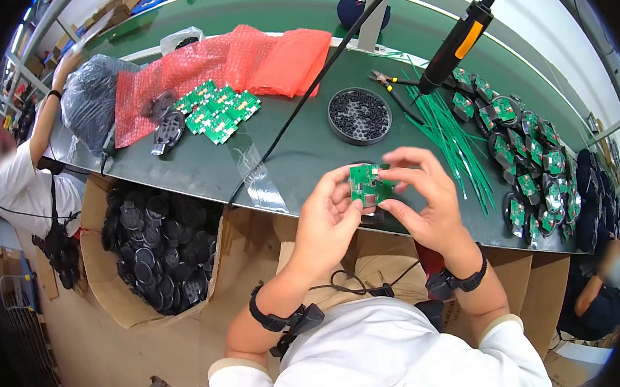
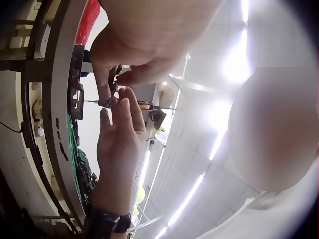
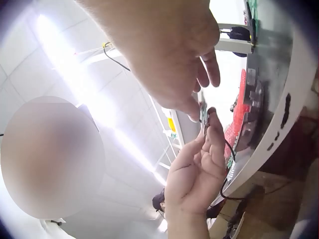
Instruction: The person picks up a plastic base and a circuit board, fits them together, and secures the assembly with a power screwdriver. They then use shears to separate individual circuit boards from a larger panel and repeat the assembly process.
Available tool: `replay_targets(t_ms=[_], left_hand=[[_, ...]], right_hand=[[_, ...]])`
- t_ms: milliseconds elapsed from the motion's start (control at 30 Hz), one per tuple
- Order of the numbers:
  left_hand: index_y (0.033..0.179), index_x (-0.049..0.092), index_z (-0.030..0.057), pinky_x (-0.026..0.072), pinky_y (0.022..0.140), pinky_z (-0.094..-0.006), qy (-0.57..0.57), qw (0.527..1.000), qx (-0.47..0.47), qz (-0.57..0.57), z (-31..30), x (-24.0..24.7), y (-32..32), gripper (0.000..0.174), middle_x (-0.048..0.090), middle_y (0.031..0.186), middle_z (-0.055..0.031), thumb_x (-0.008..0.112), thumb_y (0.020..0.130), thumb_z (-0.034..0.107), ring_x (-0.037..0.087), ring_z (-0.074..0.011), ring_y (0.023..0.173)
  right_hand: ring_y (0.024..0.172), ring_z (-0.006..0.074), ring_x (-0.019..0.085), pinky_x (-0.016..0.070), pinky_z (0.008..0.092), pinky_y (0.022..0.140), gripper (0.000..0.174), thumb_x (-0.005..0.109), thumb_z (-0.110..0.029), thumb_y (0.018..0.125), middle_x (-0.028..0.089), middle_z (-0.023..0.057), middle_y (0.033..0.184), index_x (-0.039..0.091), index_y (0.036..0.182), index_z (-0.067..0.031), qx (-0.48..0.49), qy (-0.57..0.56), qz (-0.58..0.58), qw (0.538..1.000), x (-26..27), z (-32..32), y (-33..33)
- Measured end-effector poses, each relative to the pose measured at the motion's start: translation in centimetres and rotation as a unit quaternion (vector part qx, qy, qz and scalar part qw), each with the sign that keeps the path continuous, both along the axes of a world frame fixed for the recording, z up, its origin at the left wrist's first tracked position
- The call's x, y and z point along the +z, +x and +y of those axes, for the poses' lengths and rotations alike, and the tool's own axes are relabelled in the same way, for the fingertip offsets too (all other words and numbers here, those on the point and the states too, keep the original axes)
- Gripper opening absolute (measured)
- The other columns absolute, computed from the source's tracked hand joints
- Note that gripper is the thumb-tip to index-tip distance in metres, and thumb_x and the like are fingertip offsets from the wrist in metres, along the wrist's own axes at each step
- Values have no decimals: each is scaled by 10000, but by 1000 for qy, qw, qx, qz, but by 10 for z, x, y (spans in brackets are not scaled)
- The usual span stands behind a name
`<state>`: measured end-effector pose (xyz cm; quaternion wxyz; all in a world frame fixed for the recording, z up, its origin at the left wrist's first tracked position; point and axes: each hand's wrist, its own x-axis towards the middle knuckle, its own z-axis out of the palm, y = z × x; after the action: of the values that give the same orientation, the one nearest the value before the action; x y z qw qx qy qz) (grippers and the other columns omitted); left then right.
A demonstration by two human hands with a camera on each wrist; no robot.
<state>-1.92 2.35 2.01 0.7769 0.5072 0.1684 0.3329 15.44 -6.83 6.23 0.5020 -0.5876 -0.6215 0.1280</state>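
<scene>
A green circuit board (image 1: 364, 184) is held up over the front edge of the bench. My left hand (image 1: 330, 217) grips its left side, thumb on the face and fingers behind. At the board's right side, my right hand (image 1: 429, 203) has thumb and index finger on the edge, its other fingers raised. The right wrist view shows the board (image 3: 203, 115) nearly edge-on between both hands. Below the hands, a black plastic housing (image 3: 251, 107) lies at the bench edge, mostly hidden in the head view.
A round dish of small black parts (image 1: 360, 116), pliers (image 1: 388, 80) and green cable ties (image 1: 449, 133) lie beyond. An electric screwdriver (image 1: 458, 46) hangs above. Left are stacked circuit boards (image 1: 221, 110), red bubble wrap (image 1: 186, 69) and a carton (image 1: 107, 279) of black housings; right, assembled units (image 1: 530, 149).
</scene>
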Motion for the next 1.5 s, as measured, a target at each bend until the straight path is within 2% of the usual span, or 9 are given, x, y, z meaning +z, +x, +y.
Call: replay_targets(t_ms=[67,333,700,767,800,867,967,1333,1500], left_hand=[[1483,406,-66,600,1017,-382,-15,1000,-11,-8,3,1,-4,465,613,1384,-190,529,1034,-55,673,-231,1203],[1505,400,-77,608,985,-345,-29,998,-50,24,4,2,-10,502,641,1352,-183,564,1031,-38,690,-218,1179],[1537,374,-57,610,972,-342,-51,997,-52,32,7,1,-10,568,658,1332,-179,590,1012,-59,696,-214,1179],[1529,432,-16,588,973,-392,194,971,62,128,9,3,-14,728,637,1374,-191,788,895,16,681,-269,1216],[1529,432,-16,588,973,-392,194,970,60,130,11,4,-17,728,637,1374,-191,788,895,16,681,-269,1216],[1493,524,39,561,984,-430,433,867,85,231,18,8,-23,871,587,1460,-178,924,722,92,622,-326,1292],[1450,584,75,515,1030,-465,467,847,57,248,15,-6,-18,908,569,1481,-152,960,627,161,588,-376,1308],[1240,747,107,502,994,-460,555,788,82,255,17,-17,-12,579,637,1406,-127,900,683,149,626,-353,1194],[1174,756,74,519,956,-441,475,850,102,203,19,-5,-2,419,675,1280,-155,869,772,109,635,-332,1128]], right_hand=[[995,306,703,590,361,826,414,845,-37,787,691,149,1245,732,1183,-69,-10,52,-165,985,4,-1,7],[1074,317,706,588,399,895,451,879,-57,735,696,135,1257,743,1165,-60,30,-35,-87,995,-7,-10,19],[1038,256,715,620,343,814,448,890,-46,746,687,134,1284,722,1161,-41,26,-17,-37,999,-14,-7,17],[1035,261,714,617,344,817,432,890,-45,745,689,133,1278,725,1144,-45,0,-25,-39,999,-16,-6,20],[1032,266,714,614,345,820,417,890,-45,744,692,132,1273,727,1127,-48,-25,-35,-43,998,-17,-6,22],[1041,283,709,604,358,838,402,890,-52,742,697,131,1262,732,1111,-53,-19,-47,-41,998,-25,-6,27],[1082,334,686,569,400,894,350,881,-71,744,711,122,1240,743,1065,-58,-5,-60,-64,996,-32,-6,29],[1174,337,668,568,428,953,375,833,-40,778,676,145,1348,740,1140,-50,35,-72,-126,989,-24,-14,30],[1131,333,701,581,403,933,399,814,15,770,714,157,1247,729,1156,-40,3,-31,-58,998,-32,-14,23]])
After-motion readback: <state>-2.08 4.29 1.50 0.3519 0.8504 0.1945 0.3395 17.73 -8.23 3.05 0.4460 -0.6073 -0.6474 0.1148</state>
